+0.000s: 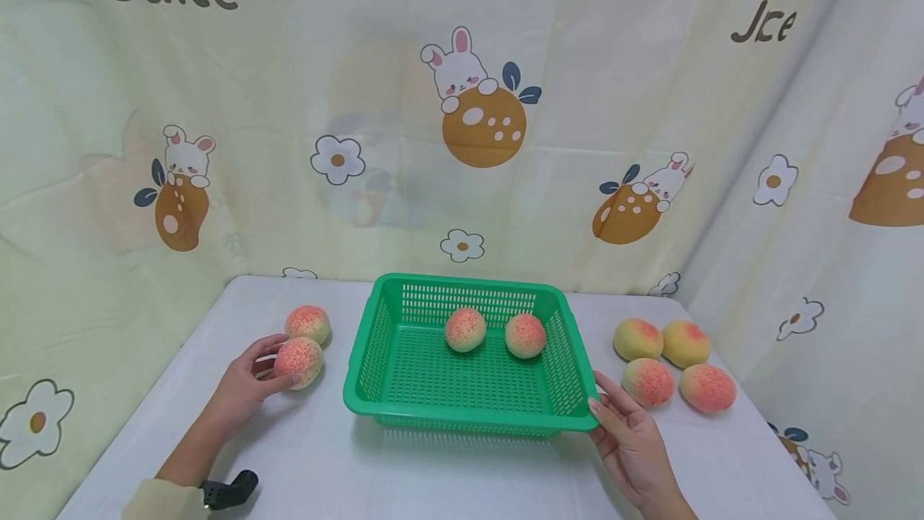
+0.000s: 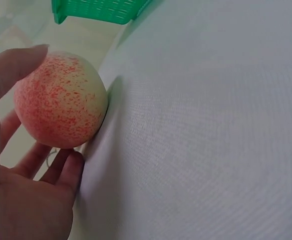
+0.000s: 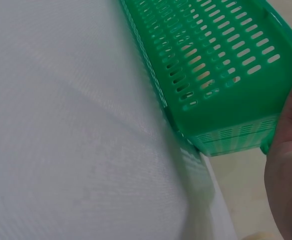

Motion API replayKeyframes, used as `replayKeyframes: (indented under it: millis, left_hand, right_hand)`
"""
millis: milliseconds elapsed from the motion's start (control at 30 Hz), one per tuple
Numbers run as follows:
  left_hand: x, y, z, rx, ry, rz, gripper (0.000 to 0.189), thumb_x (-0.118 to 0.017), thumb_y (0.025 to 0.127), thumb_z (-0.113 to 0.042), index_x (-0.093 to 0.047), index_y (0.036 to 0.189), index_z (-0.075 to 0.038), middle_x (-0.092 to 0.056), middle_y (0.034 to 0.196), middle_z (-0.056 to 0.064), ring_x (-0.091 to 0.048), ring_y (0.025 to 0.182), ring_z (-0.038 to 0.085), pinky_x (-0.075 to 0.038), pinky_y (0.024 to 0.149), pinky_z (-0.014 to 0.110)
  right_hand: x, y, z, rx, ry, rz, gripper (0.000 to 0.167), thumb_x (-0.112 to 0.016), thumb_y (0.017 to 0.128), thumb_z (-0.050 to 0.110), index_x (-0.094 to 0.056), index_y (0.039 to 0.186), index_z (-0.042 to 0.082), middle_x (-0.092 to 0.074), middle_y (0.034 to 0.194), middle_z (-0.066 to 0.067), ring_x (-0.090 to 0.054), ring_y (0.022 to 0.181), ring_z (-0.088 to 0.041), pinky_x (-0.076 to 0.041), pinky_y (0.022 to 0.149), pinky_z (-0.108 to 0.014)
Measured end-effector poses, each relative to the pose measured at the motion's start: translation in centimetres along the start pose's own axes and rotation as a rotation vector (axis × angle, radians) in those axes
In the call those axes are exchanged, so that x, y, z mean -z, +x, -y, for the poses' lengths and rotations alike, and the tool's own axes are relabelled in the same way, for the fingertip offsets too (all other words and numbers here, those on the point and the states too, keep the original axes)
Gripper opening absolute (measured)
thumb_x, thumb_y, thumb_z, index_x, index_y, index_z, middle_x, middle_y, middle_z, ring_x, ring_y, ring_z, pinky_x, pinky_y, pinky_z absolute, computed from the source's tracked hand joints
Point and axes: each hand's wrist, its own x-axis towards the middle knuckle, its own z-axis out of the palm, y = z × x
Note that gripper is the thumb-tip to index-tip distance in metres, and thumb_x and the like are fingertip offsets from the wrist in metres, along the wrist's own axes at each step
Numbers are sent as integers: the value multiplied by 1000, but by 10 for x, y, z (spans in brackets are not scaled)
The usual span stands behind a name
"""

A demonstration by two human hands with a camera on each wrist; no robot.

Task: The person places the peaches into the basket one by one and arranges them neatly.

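A pale sleeve [image 1: 162, 501] is showing closest, down low. The left hand [image 1: 249, 383] is curling its thumb and fingers around a speckled peach [image 1: 298, 363], left of the green basket [image 1: 472, 417] and in front of another peach [image 1: 307, 322]. The right hand [image 1: 635, 446] is pinching the basket's near right corner. Two peaches [image 1: 465, 330] are sitting inside.

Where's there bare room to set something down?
The table is bare in front of the basket, between left hand and right hand; only a narrow strip separates the basket from the left pair of peaches. Inside, the left part is free. Crowded: right of the basket, with that hand and four peaches.
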Motion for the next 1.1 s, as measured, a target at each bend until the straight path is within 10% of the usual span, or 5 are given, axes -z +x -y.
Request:
replayKeyframes:
  millis: [1100]
  left_hand:
    - [-2, 0, 1, -25, 26, -43, 74, -82, 89, -27, -43, 150, -13, -45, 149, 19, -52, 132, 40, -57, 98, 34]
  right_hand:
    - [1, 0, -1, 20, 15, 24, 44, -57, 103, 3, -59, 144, 20, -70, 111, 1, -73, 102, -10, -60, 90, -25]
